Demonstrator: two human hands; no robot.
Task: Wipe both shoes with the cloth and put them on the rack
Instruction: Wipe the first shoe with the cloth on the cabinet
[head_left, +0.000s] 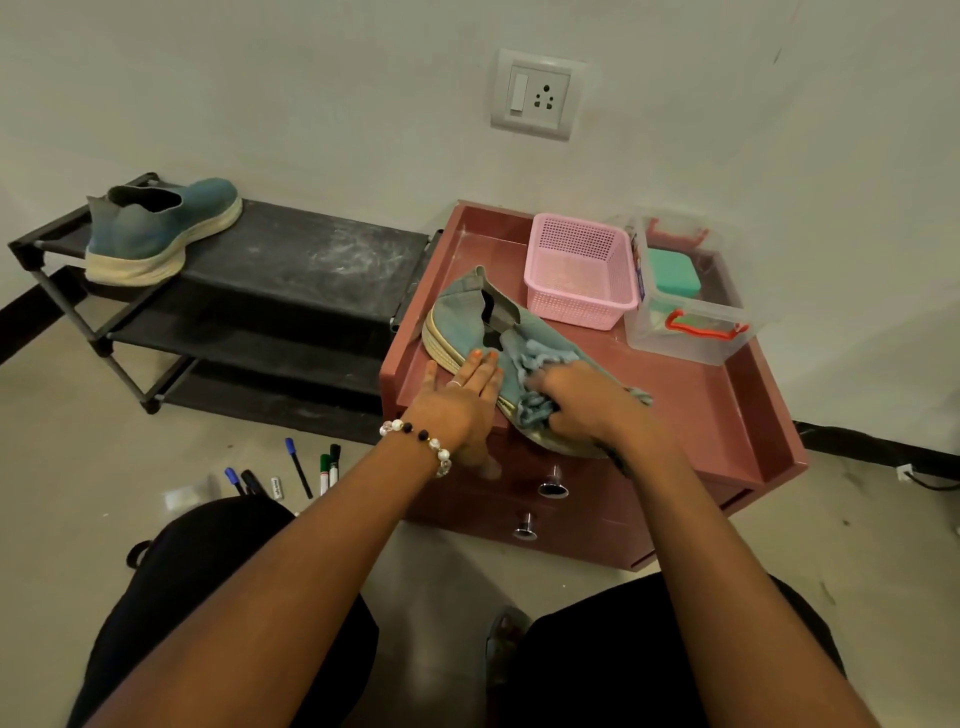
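One blue shoe with a cream sole stands on the top shelf of the black rack at the left. A second blue shoe lies on its side on the pink drawer unit's top. My left hand presses flat on this shoe's sole side, fingers straight. My right hand grips a crumpled grey-blue cloth against the shoe's front part, which the hand and cloth hide.
A pink mesh basket and a clear plastic box with orange clips stand at the back of the pink unit. Several markers lie on the floor by the rack. A wall socket is above.
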